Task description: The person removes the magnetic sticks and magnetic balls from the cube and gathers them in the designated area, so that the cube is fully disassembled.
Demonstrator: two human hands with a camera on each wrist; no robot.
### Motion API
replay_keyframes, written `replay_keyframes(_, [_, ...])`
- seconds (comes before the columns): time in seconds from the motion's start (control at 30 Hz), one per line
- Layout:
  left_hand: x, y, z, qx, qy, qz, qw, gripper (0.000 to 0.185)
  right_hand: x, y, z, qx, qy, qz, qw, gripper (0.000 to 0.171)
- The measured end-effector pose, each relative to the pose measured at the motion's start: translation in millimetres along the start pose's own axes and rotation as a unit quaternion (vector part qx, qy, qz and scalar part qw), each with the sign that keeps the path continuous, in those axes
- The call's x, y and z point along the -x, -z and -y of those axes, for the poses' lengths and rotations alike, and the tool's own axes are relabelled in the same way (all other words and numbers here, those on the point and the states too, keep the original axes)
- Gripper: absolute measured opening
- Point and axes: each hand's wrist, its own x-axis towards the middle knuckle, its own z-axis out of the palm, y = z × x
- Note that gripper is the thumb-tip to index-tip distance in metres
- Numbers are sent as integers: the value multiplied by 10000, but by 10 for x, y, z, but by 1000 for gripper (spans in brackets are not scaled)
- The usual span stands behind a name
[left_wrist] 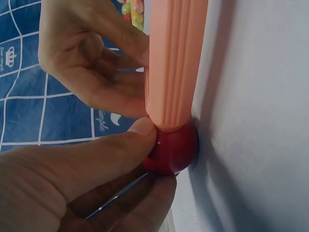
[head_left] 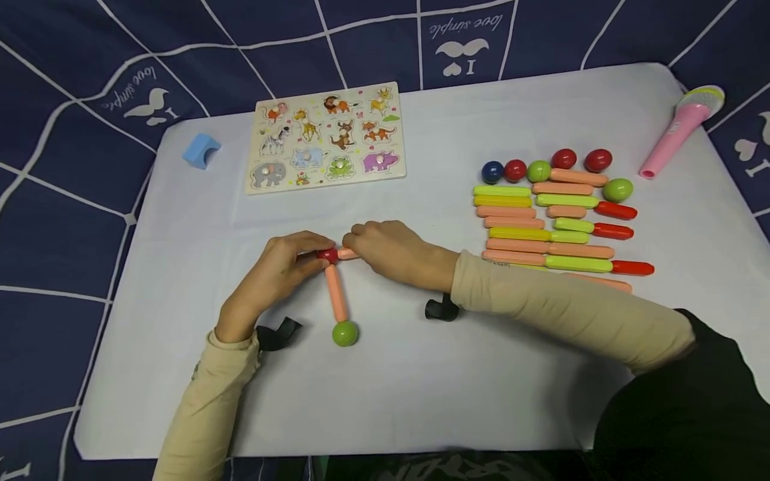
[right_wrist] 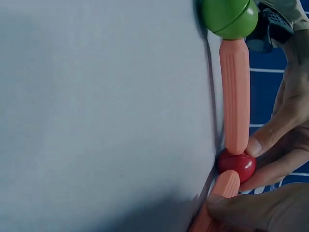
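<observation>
A red ball (head_left: pixel 328 256) joins a salmon ridged stick (head_left: pixel 337 294) whose other end carries a green ball (head_left: pixel 345 333). My left hand (head_left: pixel 273 274) pinches the red ball between thumb and fingers. In the left wrist view the stick (left_wrist: pixel 178 58) meets the red ball (left_wrist: pixel 171 150) at its top. My right hand (head_left: pixel 400 252) grips a second salmon stick (head_left: pixel 347 254), its tip at the red ball's side. The right wrist view shows that second stick (right_wrist: pixel 226 184) under the right thumb; whether it sits inside the ball cannot be told.
Right of the hands lie rows of coloured sticks (head_left: pixel 517 244) with several balls (head_left: pixel 515 170) above them. An animal puzzle board (head_left: pixel 325 140) lies at the back, near a blue arch block (head_left: pixel 201 150). A pink toy microphone (head_left: pixel 676 137) rests at the far right.
</observation>
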Motion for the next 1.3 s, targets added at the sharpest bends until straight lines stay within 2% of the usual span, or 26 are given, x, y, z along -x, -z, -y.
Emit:
replay_keyframes(0.2, [-19,-19,-64,-95,120,31,9999,30,158,37,-61,480,87,-98,9988,21])
replay_keyframes(0.33, [18,-49,-93,-186,411,0,9990,29,483,166,-216,432,-115,-371,9983,27])
replay_keyframes(0.5, [44,-78,-97,-239,645,-83,9976,25,1265,434,-671,137,-608,-741,9953,32])
replay_keyframes(0.6, [66,-60,-103,-315,770,-108,9965,24,1804,598,-1002,25,-1205,-760,9898,35])
replay_keyframes(0.67, [83,-49,-103,-389,806,-122,9959,24,2153,676,-1226,24,-1722,-688,9827,33])
replay_keyframes(0.73, [88,-52,-100,-500,754,-132,9958,27,2460,721,-1440,-85,-2392,-500,9696,31])
replay_keyframes(0.8, [89,-75,-92,-574,664,-118,9961,28,2714,709,-1623,-96,-2823,-458,9582,27])
replay_keyframes(0.87, [114,-75,-80,-698,597,-127,9957,28,2839,664,-1760,-247,-3117,-344,9492,27])
replay_keyframes(0.93, [135,-84,-73,-752,577,-115,9954,26,2898,602,-1834,-320,-3175,-424,9468,27])
replay_keyframes(1.3, [185,-108,-124,-777,623,-129,9949,23,2866,482,-1867,-20,-2765,-722,9583,30])
